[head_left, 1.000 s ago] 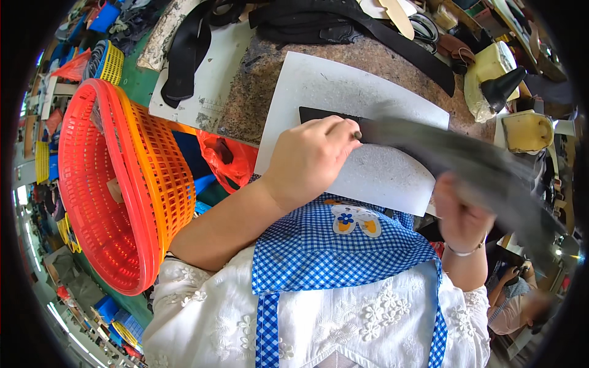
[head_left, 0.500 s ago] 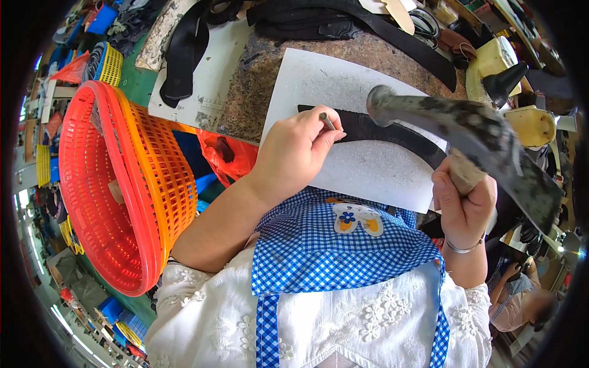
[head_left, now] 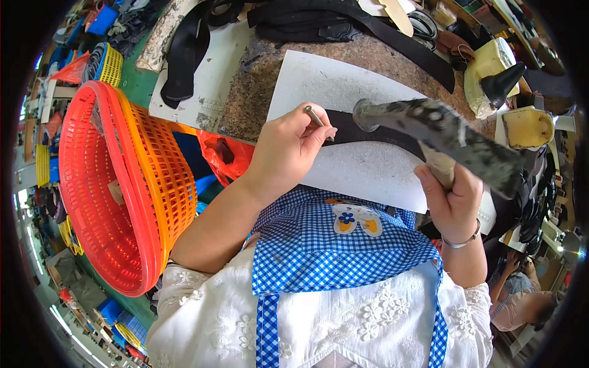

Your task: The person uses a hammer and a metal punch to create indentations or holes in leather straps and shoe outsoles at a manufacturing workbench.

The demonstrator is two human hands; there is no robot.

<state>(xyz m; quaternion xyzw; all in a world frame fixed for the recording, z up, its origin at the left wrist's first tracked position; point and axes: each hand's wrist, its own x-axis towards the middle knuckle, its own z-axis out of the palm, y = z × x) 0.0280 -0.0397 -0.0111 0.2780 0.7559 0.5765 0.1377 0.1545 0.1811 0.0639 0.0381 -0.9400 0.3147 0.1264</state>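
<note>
My left hand (head_left: 288,150) pinches a thin metal punch (head_left: 316,116) upright, its tip resting on a black strap (head_left: 374,132) that lies across a white cutting board (head_left: 343,92). My right hand (head_left: 451,196) grips the wooden handle of a heavy, worn metal hammer (head_left: 438,132), raised above the strap with its head over the board near the punch.
An orange plastic basket (head_left: 116,184) stands tilted at my left. Black straps and leather pieces (head_left: 343,21) lie at the far side of the stone worktop (head_left: 251,92). Yellowish blocks (head_left: 527,126) sit at the right. Another person (head_left: 521,294) sits at the lower right.
The hammer has swung left and come closer to the punch. My left hand has turned from lying flat on the strap to holding the punch upright.
</note>
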